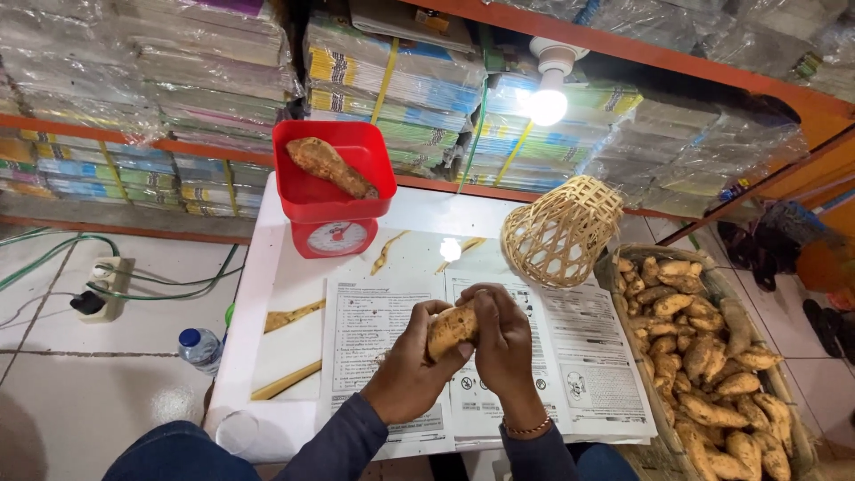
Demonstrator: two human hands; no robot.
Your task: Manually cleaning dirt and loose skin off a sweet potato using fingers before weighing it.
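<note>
I clamp both my left hand [405, 374] and right hand [506, 343] together around 1 dusty tan, firm, lumpy sweet potato [452, 328], above the printed paper sheet [401, 312]; likely dense, rigid; grip mid-body.
</note>
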